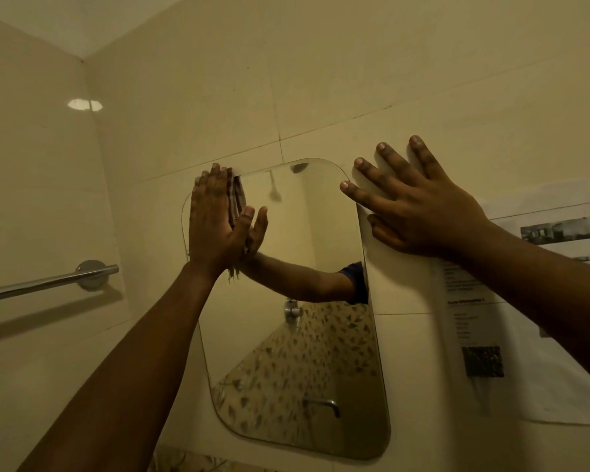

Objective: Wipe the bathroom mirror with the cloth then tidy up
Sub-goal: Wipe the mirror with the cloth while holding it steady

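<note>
A rounded rectangular mirror [307, 335] hangs on the cream tiled wall. My left hand [215, 219] lies flat against its upper left corner, pressing a brownish striped cloth [236, 198] to the glass. Only the cloth's edge shows beside my fingers, and a frayed end hangs below my palm. My right hand [419, 206] rests with fingers spread on the wall tile at the mirror's upper right edge, holding nothing. The glass reflects my left forearm, a shower head and patterned tiles.
A chrome towel bar [48, 282] is fixed to the left wall. A printed paper sheet [511, 318] with a QR code is stuck on the wall right of the mirror. The reflection also shows a tap.
</note>
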Demonstrator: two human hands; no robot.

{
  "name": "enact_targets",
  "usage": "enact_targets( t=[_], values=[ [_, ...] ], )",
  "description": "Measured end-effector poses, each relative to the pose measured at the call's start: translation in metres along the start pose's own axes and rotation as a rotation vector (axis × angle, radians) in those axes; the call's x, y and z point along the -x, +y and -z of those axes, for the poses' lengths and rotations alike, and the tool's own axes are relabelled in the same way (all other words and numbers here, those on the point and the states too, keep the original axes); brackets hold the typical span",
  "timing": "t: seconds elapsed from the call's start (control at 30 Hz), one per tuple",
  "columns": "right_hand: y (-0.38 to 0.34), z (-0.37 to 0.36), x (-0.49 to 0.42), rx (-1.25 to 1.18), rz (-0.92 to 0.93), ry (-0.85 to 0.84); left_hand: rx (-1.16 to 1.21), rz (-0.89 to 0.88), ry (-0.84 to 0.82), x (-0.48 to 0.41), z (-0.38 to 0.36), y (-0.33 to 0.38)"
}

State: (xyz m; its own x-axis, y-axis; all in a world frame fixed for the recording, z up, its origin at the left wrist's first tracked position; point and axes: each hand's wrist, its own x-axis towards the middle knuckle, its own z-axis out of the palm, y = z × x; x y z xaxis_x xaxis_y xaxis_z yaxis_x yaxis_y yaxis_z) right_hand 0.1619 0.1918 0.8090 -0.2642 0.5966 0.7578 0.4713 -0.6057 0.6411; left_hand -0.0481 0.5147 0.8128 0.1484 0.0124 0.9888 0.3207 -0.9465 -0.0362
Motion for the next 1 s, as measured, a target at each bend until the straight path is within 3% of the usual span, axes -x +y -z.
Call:
enact_targets(
  t=[0.23,0.67,1.0],
  values=[
    [0.000,0.002,0.000,-0.011,-0.002,-0.001,0.031,0.155,0.056,0.002,-0.002,-0.012],
    [-0.001,0.002,0.000,-0.022,0.001,-0.010,0.075,0.653,0.135,0.020,-0.009,0.011],
    [-0.002,-0.003,0.000,-0.048,0.013,0.008,0.096,0.823,0.164,0.045,-0.015,0.028]
  ],
)
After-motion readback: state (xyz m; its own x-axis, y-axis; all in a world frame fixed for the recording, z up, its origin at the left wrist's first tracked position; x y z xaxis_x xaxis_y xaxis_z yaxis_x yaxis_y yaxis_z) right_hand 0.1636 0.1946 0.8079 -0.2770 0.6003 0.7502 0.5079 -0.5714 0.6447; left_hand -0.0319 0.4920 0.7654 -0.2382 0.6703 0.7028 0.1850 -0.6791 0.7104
